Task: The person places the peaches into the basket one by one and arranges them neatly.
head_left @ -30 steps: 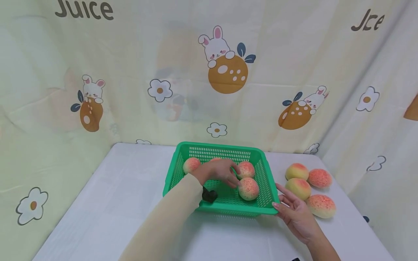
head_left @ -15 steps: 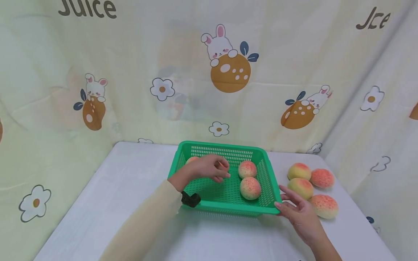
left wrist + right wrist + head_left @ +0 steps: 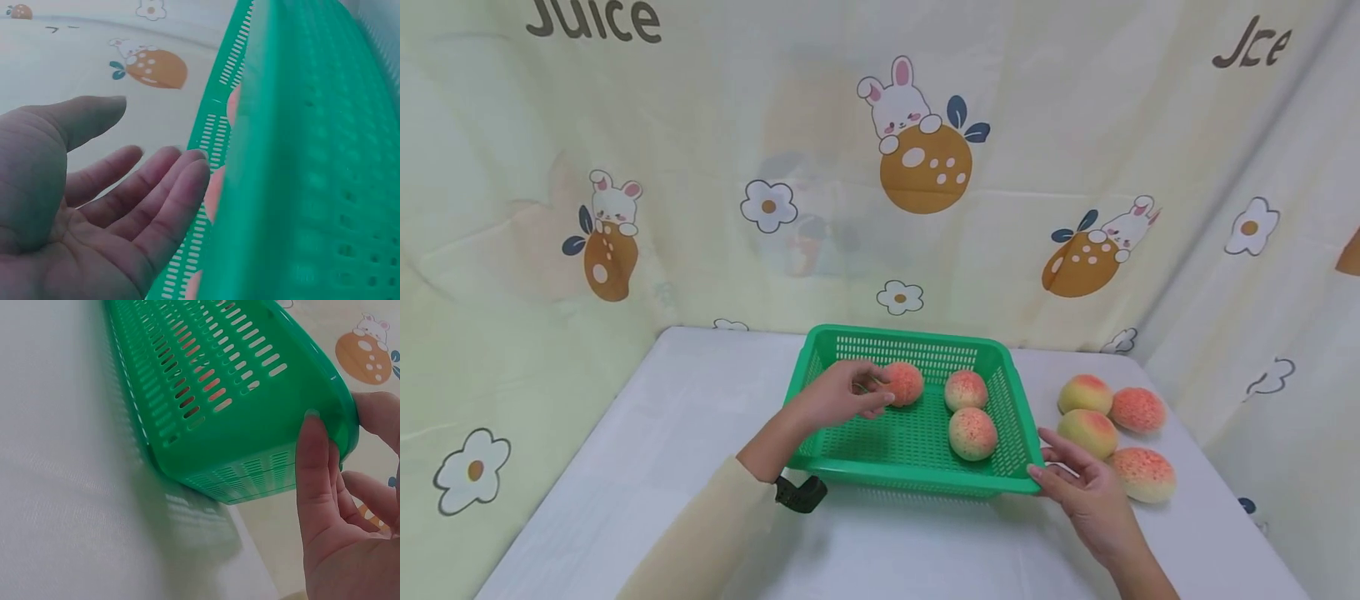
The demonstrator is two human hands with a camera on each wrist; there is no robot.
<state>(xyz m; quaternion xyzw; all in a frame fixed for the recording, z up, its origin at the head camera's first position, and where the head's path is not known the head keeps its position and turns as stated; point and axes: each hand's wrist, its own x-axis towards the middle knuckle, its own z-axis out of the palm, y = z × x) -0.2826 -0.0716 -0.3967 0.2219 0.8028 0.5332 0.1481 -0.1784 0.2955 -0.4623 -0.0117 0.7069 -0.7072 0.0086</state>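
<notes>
Over the left part of a green plastic basket (image 3: 880,477), my left hand (image 3: 842,392) hovers with relaxed, slightly bent fingers and holds nothing. The left wrist view shows the left palm (image 3: 100,262) and spread fingers just above the basket's rim. Close to those fingertips in the head view lies a pinkish-red peach (image 3: 906,383). Two speckled peaches, a back one (image 3: 966,390) and a front one (image 3: 973,434), lie at the basket's right. My right hand (image 3: 1086,492) grips the front right corner of the rim, its thumb and fingers on opposite sides in the right wrist view.
Right of the basket, two yellow-green fruits with red tops (image 3: 1086,395) lie beside a red speckled fruit (image 3: 1138,410) and a larger speckled one (image 3: 1142,475). All rest on the white table (image 3: 625,467). A printed curtain (image 3: 715,250) hangs behind.
My left hand has drawn back leftward from the two peaches at the basket's right, uncovering the pinkish-red peach. The right hand keeps its grip on the corner.
</notes>
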